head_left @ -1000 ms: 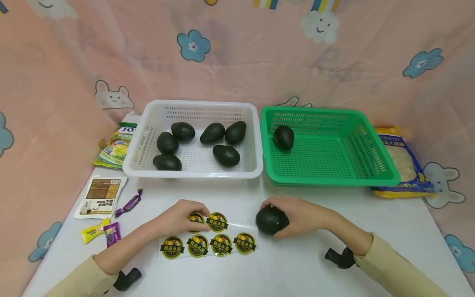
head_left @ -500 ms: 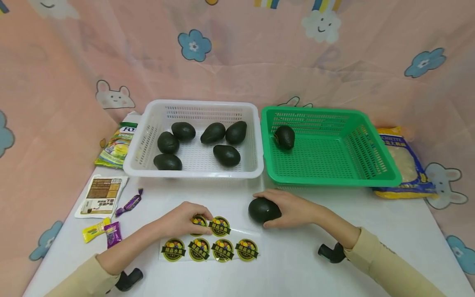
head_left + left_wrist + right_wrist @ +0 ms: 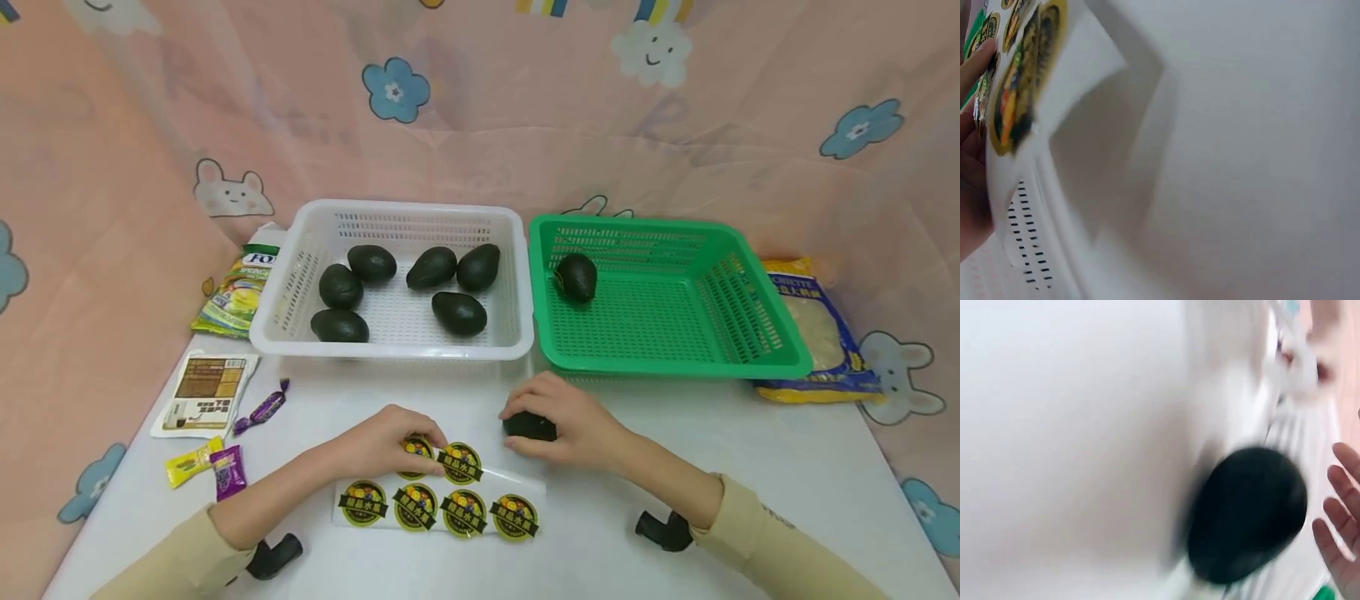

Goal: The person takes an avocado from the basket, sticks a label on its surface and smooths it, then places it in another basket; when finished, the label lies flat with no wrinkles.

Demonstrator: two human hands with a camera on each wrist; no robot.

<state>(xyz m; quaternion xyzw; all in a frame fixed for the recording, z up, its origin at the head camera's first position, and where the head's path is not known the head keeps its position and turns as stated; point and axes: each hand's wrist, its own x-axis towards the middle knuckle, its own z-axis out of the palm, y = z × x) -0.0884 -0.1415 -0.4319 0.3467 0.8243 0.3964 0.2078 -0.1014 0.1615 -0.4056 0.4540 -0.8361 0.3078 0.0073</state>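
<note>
My left hand (image 3: 386,442) pinches the top of a clear-white sticker sheet (image 3: 480,483) between thumb and fingers. Round black-and-gold fruit stickers (image 3: 463,510) are on it in rows. In the left wrist view the sheet (image 3: 1079,56) is lifted and bent, casting a shadow on the white table. My right hand (image 3: 566,421) is around a dark green avocado (image 3: 531,427) on the table, right of the sheet. Seen from the right wrist, its fingers (image 3: 1341,519) are stretched and apart from the blurred avocado (image 3: 1247,515).
Behind the hands stand a white basket (image 3: 390,350) with several avocados and a green basket (image 3: 675,367) with one. A yellow-blue bag (image 3: 817,333) lies at right. Left are a green packet (image 3: 240,292), a white-brown packet (image 3: 206,396) and wrapped candies (image 3: 228,472).
My right hand has moved the avocado left and a little back, then its fingers have loosened around it. My left hand has shifted the sticker sheet slightly right.
</note>
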